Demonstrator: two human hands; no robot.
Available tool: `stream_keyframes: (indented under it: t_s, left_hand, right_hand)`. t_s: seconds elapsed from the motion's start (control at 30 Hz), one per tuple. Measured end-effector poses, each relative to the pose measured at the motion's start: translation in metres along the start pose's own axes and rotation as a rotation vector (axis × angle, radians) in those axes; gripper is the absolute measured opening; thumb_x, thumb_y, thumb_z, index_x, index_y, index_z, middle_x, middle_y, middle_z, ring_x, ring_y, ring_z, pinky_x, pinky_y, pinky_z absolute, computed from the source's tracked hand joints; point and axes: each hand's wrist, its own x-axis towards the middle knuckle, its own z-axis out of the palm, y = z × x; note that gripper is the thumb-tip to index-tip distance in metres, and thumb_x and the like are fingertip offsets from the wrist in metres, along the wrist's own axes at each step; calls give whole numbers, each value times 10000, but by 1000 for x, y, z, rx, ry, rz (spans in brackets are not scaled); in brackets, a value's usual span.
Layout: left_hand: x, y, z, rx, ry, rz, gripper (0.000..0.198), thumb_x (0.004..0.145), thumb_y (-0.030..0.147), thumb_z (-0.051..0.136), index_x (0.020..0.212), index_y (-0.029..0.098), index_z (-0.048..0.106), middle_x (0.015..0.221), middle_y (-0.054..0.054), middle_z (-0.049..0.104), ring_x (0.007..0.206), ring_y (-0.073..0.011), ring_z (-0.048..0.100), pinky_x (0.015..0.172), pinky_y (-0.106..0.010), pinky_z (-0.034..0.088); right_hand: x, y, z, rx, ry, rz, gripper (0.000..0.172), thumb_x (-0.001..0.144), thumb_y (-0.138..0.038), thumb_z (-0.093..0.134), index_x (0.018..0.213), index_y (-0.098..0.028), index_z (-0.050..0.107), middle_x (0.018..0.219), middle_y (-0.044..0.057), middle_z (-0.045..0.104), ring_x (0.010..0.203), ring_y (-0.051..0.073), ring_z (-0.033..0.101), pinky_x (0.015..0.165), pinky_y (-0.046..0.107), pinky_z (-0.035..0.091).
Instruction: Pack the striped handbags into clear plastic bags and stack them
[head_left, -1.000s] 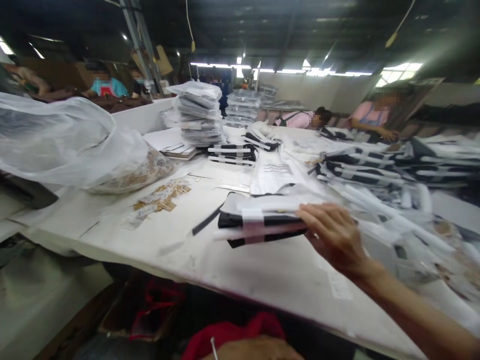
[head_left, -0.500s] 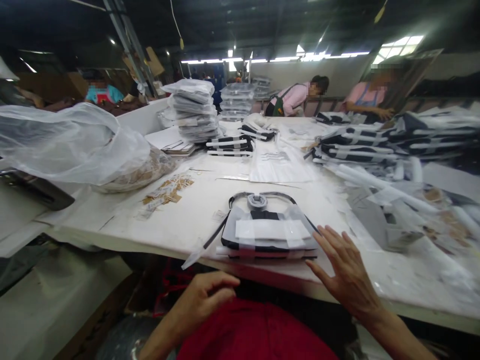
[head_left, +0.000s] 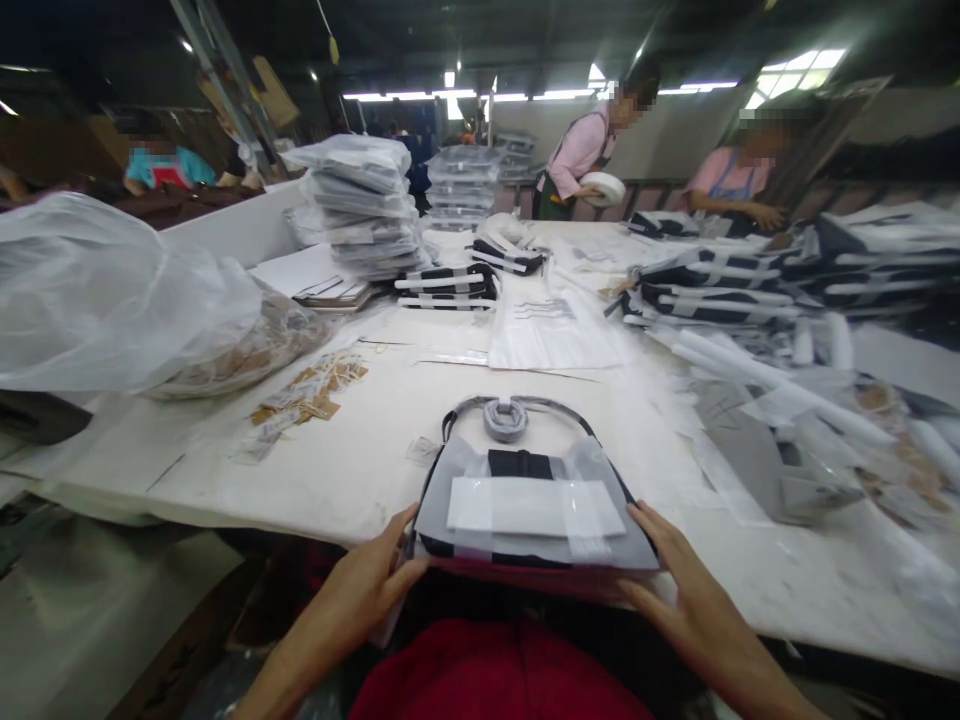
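A black handbag (head_left: 435,520) lies at the table's front edge, its front overhanging slightly. Grey sheeting covers it, and a white padding strip (head_left: 536,507) is taped across the front. Behind it, the strap curves round, with a wrapped grey coil (head_left: 505,418) at its middle. My left hand (head_left: 379,575) grips the bag's lower left corner, thumb in front and fingers along the side. On the opposite corner, my right hand (head_left: 667,565) holds the right side in the same manner.
Brown tags (head_left: 311,395) lie left, beside a large clear plastic bag (head_left: 135,300). Stacked wrapped packages (head_left: 360,205) stand behind. Clear plastic bags (head_left: 555,325) lie mid-table. Black bags (head_left: 720,285) and loose padding tubes (head_left: 780,385) crowd the right. A co-worker (head_left: 581,150) holds a white roll.
Both hands have moved onto the handbag's sides and closed on it. The handbag has come nearer to me. At the back, the co-worker has straightened up with a white roll in hand.
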Motion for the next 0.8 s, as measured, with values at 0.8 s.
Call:
stream_keyframes:
  t_s: [0.8]
  left_hand:
    - [51, 26, 68, 638, 337, 675, 805, 797, 110, 552, 1529, 226, 239, 1564, -41, 348, 1460, -250, 272, 1210, -474, 171]
  right_hand:
    - [115, 17, -12, 897, -105, 619, 446, 888, -521, 518, 1105, -173, 694, 1154, 130, 714, 1111, 293, 658, 985, 455, 522]
